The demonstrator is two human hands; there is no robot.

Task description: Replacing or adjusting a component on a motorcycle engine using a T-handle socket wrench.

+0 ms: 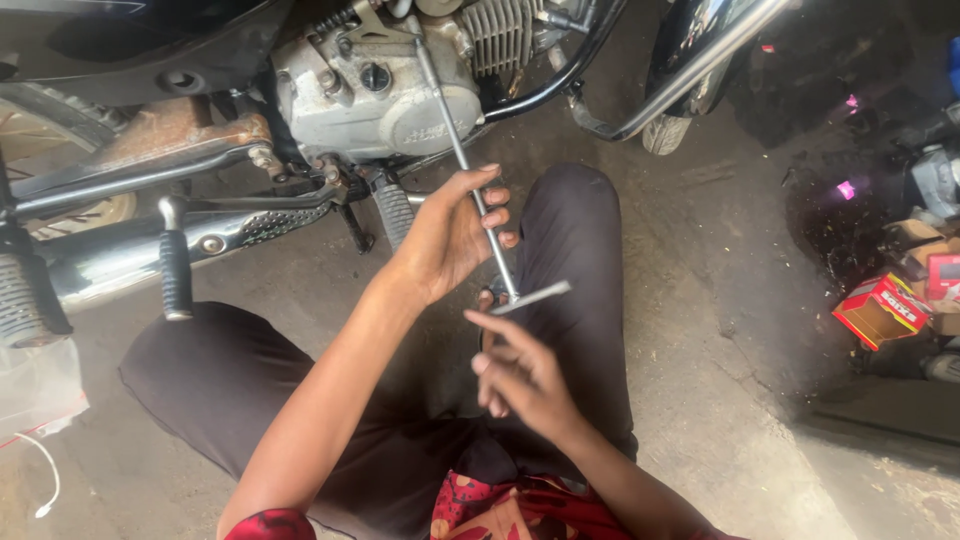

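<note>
the long t-handle wrench (468,170) runs on a slant from the motorcycle engine (385,85) down toward the person's lap, its far tip up at the top of the engine case and its crossbar (535,296) near the knees. it's a thin steel rod, so prob stiff, fairly light for its length, smooth and likely a bit oily in a shop like this, so it could slip or spin in the grip. not fragile. best hold looks like mid-shaft to steady it and the crossbar for turning force.

left hand (450,235) is on the shaft's lower half, fingers curled round the rod, thumb side under it, a loose guiding wrap rather than a hard squeeze as far as i can tell. right hand (520,375) sits just below the crossbar, fingers spread and lifted; the fingertips (478,320) look to touch or nearly touch the bar's near end, but motion blur makes contact hard to call.

beyond the tool: grey finned engine w/ a round side cover, a footpeg (393,212) just beside the left hand, a chrome exhaust pipe (120,255) running left, and a spoked rear wheel (60,170) behind it. person sits on a concrete floor (720,300) in dark trousers (570,230), knees up. a red cardboard box (880,308) lies well apart at right, a clear plastic bag (35,385) at far left.
</note>
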